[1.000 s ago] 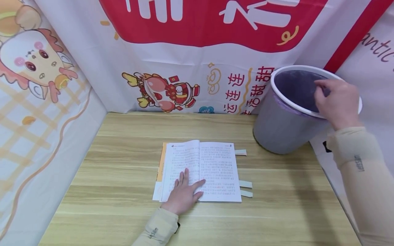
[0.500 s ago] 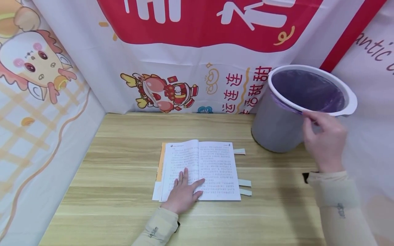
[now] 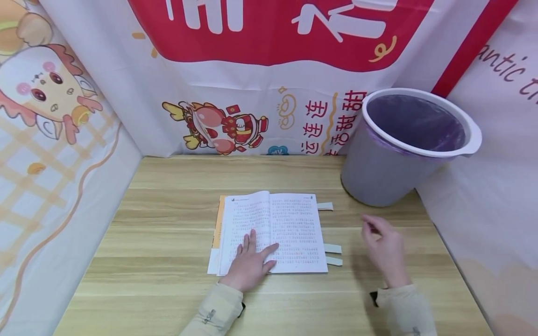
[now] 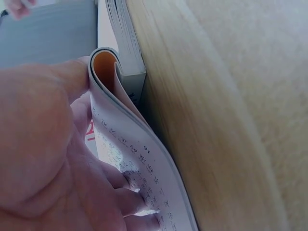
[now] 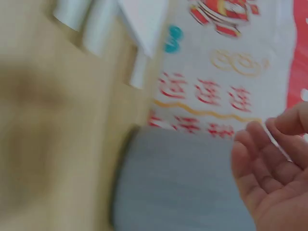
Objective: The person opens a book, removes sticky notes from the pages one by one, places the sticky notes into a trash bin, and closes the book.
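An open book (image 3: 294, 224) lies on the wooden table, its printed pages facing up and an orange cover edge showing at the left. My left hand (image 3: 248, 266) rests on the lower left page with its fingers spread. In the left wrist view the pages (image 4: 139, 159) curve up at the spine beside the hand (image 4: 57, 139). Pale paper tabs (image 3: 332, 248) stick out from the book's right edge. Between the book and a grey bin, my right hand (image 3: 384, 247) hangs over the table, fingers loosely bent. No object shows in the right hand (image 5: 279, 168) in the right wrist view.
The grey bin (image 3: 374, 172) with a white rim and purple liner stands at the table's back right. Printed cloth (image 3: 235, 79) hangs behind the table (image 3: 168, 210), and more cloth lines both sides.
My right hand has come out from over the bin's mouth, moving down and left to beside the book. My left hand stays on the page.
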{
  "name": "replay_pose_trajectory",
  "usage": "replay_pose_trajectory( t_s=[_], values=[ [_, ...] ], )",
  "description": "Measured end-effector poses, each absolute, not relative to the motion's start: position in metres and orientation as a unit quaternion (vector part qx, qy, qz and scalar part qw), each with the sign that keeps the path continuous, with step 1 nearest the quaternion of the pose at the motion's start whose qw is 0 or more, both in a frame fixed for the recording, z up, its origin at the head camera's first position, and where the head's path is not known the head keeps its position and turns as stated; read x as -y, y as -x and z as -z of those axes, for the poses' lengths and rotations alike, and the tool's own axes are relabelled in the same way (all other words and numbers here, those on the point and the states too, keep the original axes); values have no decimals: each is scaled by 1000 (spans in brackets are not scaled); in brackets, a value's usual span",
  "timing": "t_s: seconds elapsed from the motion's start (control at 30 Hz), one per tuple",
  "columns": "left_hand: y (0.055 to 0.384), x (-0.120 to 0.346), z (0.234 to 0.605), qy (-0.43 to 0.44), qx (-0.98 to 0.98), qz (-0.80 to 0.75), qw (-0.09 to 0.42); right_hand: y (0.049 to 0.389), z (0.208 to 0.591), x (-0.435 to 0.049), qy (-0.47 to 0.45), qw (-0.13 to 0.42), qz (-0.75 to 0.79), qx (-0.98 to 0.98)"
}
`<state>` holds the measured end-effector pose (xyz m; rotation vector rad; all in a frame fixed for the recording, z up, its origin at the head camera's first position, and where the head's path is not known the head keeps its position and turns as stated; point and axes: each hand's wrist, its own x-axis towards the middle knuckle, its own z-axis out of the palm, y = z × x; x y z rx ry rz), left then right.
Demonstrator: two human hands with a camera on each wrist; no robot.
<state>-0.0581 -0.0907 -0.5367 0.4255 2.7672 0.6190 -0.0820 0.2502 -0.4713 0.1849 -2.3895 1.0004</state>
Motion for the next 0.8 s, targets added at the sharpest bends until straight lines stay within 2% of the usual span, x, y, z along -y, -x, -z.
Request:
replay_pose_trajectory(
  t_s=[0.13, 0.23, 0.57, 0.8],
  values=[
    [58, 92, 537, -147, -955, -216, 140, 67, 496, -237, -54, 167, -373, 911],
    [58, 94, 537, -145, -954, -222, 143, 58, 508, -228, -49, 126, -372, 918],
    [56, 98, 539, -126, -955, -231, 139, 43, 534, -205, -10, 57, -391, 919],
    [55, 94, 535, -104, -961, -222, 131, 39, 537, -199, -6, 42, -388, 921]
  ],
)
